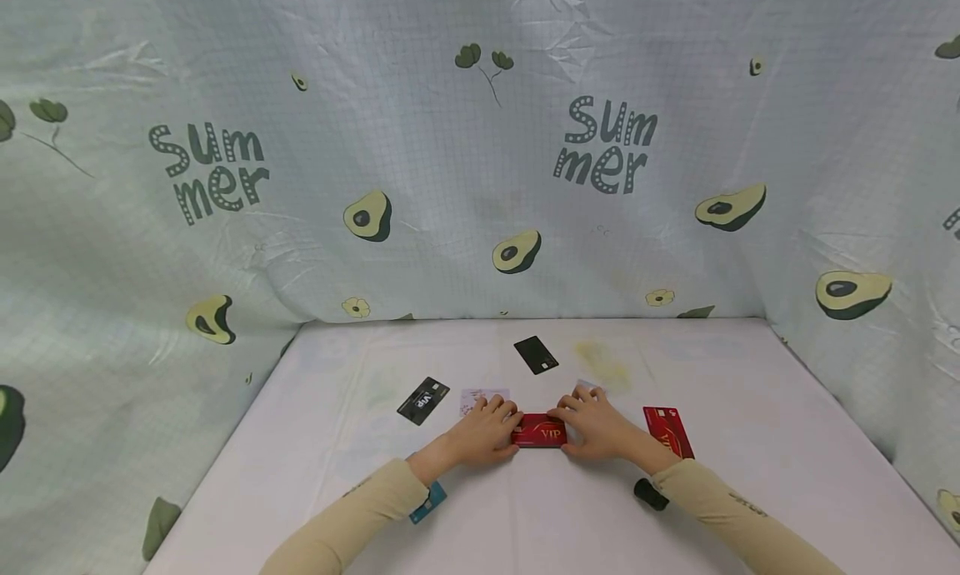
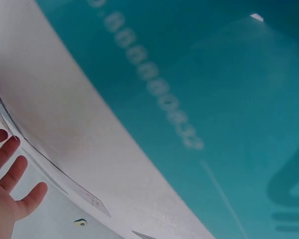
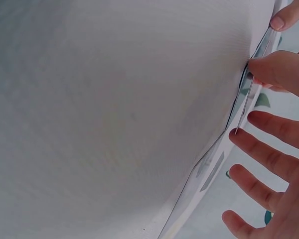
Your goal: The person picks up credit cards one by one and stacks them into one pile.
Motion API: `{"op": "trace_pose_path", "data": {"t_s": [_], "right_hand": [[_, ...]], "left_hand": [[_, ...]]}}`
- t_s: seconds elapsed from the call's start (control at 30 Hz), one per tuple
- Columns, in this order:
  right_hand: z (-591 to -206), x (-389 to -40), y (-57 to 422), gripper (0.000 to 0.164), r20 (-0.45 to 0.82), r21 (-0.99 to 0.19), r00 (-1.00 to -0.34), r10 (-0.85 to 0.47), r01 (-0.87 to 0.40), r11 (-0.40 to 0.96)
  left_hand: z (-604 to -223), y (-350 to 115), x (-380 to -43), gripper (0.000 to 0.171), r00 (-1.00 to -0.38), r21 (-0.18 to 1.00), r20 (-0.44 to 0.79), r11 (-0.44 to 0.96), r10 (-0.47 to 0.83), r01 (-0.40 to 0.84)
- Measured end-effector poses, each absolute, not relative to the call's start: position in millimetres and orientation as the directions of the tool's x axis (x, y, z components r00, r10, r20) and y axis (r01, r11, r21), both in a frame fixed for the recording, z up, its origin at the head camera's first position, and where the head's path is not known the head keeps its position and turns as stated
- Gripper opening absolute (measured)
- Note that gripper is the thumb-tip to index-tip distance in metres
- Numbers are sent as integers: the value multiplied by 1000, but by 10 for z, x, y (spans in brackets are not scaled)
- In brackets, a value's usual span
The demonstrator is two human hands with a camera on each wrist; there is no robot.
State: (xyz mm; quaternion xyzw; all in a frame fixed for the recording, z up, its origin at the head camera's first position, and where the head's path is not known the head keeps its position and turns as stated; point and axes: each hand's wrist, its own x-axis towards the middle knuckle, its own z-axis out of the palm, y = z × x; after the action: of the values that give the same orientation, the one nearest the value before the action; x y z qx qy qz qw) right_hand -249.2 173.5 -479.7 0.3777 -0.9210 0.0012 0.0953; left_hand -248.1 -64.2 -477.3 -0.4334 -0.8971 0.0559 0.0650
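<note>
A red VIP card (image 1: 540, 431) lies at the middle of the table, with a dark edge showing along its near side. The left hand (image 1: 483, 432) pinches its left end, thumb at the near edge and fingers at the far edge. At the other end the right hand (image 1: 596, 427) pinches it the same way. In the right wrist view, the right hand (image 3: 274, 164) has its thumb near the card's thin edge, its other fingers spread. A teal card (image 2: 204, 99) fills much of the left wrist view; from the head it lies partly under the left forearm.
Behind the hands are a black VIP card (image 1: 423, 401), a plain black card (image 1: 536, 355) and a pale patterned card (image 1: 480, 398). Another pale card (image 1: 587, 385) is partly hidden by the right fingers. Beside the right forearm lie a second red card (image 1: 667, 430) and a black object (image 1: 650, 494).
</note>
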Motion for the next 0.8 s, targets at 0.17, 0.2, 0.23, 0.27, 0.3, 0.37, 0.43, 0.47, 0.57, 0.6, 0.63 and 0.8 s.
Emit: {"op": "trace_pose_path", "data": {"t_s": [0.17, 0.2, 0.23, 0.27, 0.3, 0.37, 0.43, 0.47, 0.57, 0.6, 0.63, 0.8], "right_hand": [[-4799, -2486, 1742, 49, 175, 64, -698, -695, -696, 715], [-4797, -2484, 1742, 49, 171, 62, -700, -694, -695, 716], [-4795, -2482, 1743, 49, 168, 59, -701, -693, -695, 717], [-4792, -2481, 1743, 49, 167, 56, -701, -693, -695, 717], [-4790, -2480, 1744, 49, 167, 52, -701, -693, -696, 716], [-4787, -2477, 1745, 49, 169, 45, -699, -695, -698, 714], [-4787, -2475, 1747, 49, 171, 42, -698, -696, -700, 713], [-4787, -2474, 1748, 49, 172, 40, -697, -696, -701, 712], [-4787, -2473, 1749, 49, 170, 37, -698, -696, -701, 712], [-4789, -2473, 1750, 49, 168, 37, -699, -695, -701, 713], [-4790, -2474, 1750, 49, 168, 35, -698, -696, -701, 712], [-4794, -2478, 1756, 49, 164, 32, -701, -694, -700, 714]], "left_hand": [[-4789, -645, -2483, 48, -612, -161, 75, 616, 787, 772], [-4792, -646, -2484, 47, -612, -163, 76, 615, 787, 772], [-4794, -647, -2483, 47, -612, -164, 76, 615, 788, 771], [-4795, -647, -2483, 47, -611, -166, 79, 614, 788, 771], [-4796, -648, -2483, 47, -610, -169, 80, 614, 789, 771], [-4798, -649, -2482, 47, -607, -175, 84, 612, 790, 772], [-4796, -650, -2479, 47, -606, -172, 83, 611, 791, 773], [-4795, -650, -2478, 47, -607, -170, 83, 611, 791, 773], [-4797, -651, -2480, 47, -606, -163, 81, 610, 791, 775], [-4794, -651, -2478, 48, -607, -163, 78, 611, 791, 775], [-4793, -651, -2479, 48, -607, -165, 77, 611, 791, 774], [-4800, -647, -2480, 47, -608, -179, 79, 611, 790, 771]]}}
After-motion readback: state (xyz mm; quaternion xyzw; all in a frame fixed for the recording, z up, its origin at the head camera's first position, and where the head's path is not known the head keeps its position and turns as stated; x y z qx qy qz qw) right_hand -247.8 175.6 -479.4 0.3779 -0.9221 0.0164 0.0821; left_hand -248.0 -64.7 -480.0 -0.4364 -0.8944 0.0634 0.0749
